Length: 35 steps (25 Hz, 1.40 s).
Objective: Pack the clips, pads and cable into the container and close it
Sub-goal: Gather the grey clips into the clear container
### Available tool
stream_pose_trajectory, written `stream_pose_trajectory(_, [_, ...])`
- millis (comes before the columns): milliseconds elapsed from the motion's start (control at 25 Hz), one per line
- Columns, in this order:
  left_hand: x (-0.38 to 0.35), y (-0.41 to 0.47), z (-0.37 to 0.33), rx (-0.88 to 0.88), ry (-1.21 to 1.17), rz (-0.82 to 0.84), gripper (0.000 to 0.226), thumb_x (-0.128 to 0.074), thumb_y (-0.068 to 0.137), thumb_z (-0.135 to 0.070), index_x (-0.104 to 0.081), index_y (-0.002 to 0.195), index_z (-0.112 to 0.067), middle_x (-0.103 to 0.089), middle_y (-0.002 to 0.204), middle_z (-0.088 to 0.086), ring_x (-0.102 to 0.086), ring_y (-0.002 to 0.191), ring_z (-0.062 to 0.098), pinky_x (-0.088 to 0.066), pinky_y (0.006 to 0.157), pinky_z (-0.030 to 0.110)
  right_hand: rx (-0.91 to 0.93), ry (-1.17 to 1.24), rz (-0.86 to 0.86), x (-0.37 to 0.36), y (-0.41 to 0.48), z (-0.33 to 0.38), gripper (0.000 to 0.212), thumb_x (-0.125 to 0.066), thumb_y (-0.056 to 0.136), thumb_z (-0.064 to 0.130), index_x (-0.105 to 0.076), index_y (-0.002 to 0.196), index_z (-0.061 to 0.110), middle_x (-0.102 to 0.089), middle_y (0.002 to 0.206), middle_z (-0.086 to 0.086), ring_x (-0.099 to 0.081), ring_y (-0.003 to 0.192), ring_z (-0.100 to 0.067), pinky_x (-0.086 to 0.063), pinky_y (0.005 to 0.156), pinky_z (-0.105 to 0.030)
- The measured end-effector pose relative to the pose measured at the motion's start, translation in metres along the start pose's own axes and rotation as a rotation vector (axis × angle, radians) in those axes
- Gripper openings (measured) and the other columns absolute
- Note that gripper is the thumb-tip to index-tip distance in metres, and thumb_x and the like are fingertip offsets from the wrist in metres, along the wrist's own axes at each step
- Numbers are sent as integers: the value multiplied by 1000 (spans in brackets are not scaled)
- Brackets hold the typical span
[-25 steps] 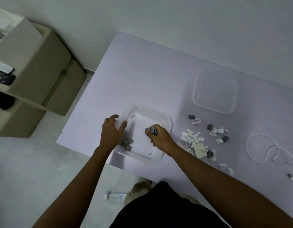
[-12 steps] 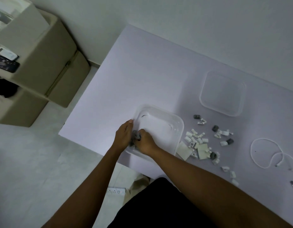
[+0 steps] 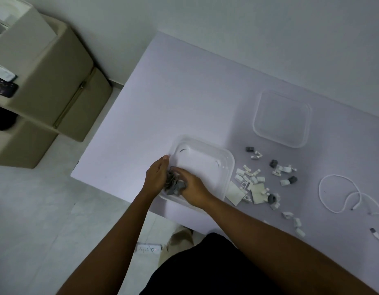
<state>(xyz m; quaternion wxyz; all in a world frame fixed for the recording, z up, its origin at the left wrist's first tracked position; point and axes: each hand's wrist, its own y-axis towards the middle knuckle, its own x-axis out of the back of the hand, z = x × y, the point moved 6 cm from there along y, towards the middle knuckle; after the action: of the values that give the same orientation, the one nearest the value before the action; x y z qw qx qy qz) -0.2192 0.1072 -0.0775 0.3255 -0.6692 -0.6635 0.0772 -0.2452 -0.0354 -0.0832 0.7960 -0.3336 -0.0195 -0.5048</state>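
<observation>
Boxes (image 3: 46, 81) of tan cardboard are stacked on the floor far left of the container (image 3: 223, 165), and a white power strip (image 3: 149, 248) lies on the floor below its near-left corner. The pale table (image 3: 173, 99) has wide bare surface to the left of and behind the container, whose near-left corner sits close to the table's near edge.

The left hand (image 3: 155, 177) lies against the outside of the container's left wall, fingers stretched along it and not curled round anything that shows. Just inside that wall, in the near-left corner, is a heap of grey clips (image 3: 173, 186), wedged between the two hands and touching both. The right hand (image 3: 193, 189) reaches over the near wall with its back to the camera and its fingertips down in the heap. Whether they pinch a clip or only press on the pile cannot be told. The container's floor is bare white beyond the heap.

Two flat pale pads (image 3: 258, 192) lie just right of the container, one touching its right wall, amid loose clips (image 3: 248, 174), white and dark grey, which trail to the right and towards the near edge. The clear lid (image 3: 282, 119) lies flat behind and to the right, well apart from the container. Farthest right is the loosely looped white cable (image 3: 341, 194), with one plug close to the picture's edge.
</observation>
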Motion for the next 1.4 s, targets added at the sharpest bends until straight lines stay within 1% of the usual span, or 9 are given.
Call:
stream_pose_trajectory(200, [-1, 0, -3, -8, -6, -16, 50, -31, 104, -48, -57, 137, -21, -55, 142, 3, -49, 131, 21, -34, 105, 28, -48, 82, -97, 23, 1, -16, 60, -54, 84, -18, -57, 135, 13, -60, 123, -3, -59, 108, -14, -44, 82, -5])
stream_pose_trajectory(400, [-1, 0, -2, -18, 11, -25, 50, -31, 104, -47, -56, 138, -19, -54, 143, 4, -49, 133, 23, -34, 105, 28, -209, 11, -83, 20, 2, -33, 66, -75, 80, -4, -51, 139, 10, -49, 132, -15, -53, 99, -16, -48, 89, -23])
stream_pose_trajectory(520, [-1, 0, -2, -21, 4, -28, 50, -31, 104, -45, -56, 137, -18, -55, 142, 5, -49, 132, 21, -33, 103, 25, -120, 76, -59, 11, 3, -20, 62, -76, 78, -4, -56, 135, 9, -58, 124, -12, -61, 99, -17, -53, 95, -31])
stream_pose_trajectory(720, [-1, 1, 0, -22, -27, -21, 50, -32, 104, -47, -58, 136, -19, -57, 140, 3, -51, 130, 19, -37, 107, 29, -99, 52, -128, 17, -4, -19, 57, -68, 79, -10, -60, 128, 18, -55, 118, -3, -55, 93, -9, -46, 74, -7])
stream_pose_trajectory(800, [-1, 2, 1, -21, -19, -19, 51, -32, 103, -48, -58, 136, -19, -56, 141, 4, -50, 131, 20, -37, 111, 34, -153, 10, -116, 21, -7, -32, 63, -66, 79, -11, -56, 133, 18, -52, 119, -4, -52, 91, -10, -44, 74, -7])
stream_pose_trajectory(960, [-1, 0, -1, -28, -4, -27, 50, -31, 104, -47, -58, 136, -19, -57, 140, 5, -51, 129, 20, -37, 107, 30, -169, -40, -67, 18, -7, -34, 65, -62, 83, -9, -47, 144, 8, -59, 111, -6, -58, 100, -17, -48, 100, -29])
stream_pose_trajectory(1080, [-1, -4, -8, -38, -21, -33, 47, -32, 105, -44, -61, 132, -19, -59, 134, 0, -52, 118, 10, -36, 99, 24, -156, -44, -4, 8, -4, -21, 70, -65, 84, -5, -38, 147, 8, -57, 102, -4, -58, 93, -18, -53, 91, -36])
stream_pose_trajectory(1200, [0, -5, -9, -35, -13, -45, 47, -32, 105, -44, -61, 131, -19, -60, 133, 1, -49, 113, 6, -35, 98, 22, -182, 34, 36, -1, -1, -18, 87, -67, 84, -5, -20, 155, 13, -55, 113, -9, -55, 98, -16, -50, 94, -30])
stream_pose_trajectory(1400, [-1, -3, -4, -19, 2, -26, 50, -31, 104, -48, -59, 135, -20, -57, 139, 3, -51, 129, 19, -36, 107, 30, -35, -158, 119, -3, 5, -7, 60, -69, 85, -1, -44, 140, 5, -50, 101, -2, -51, 90, -16, -46, 80, -28])
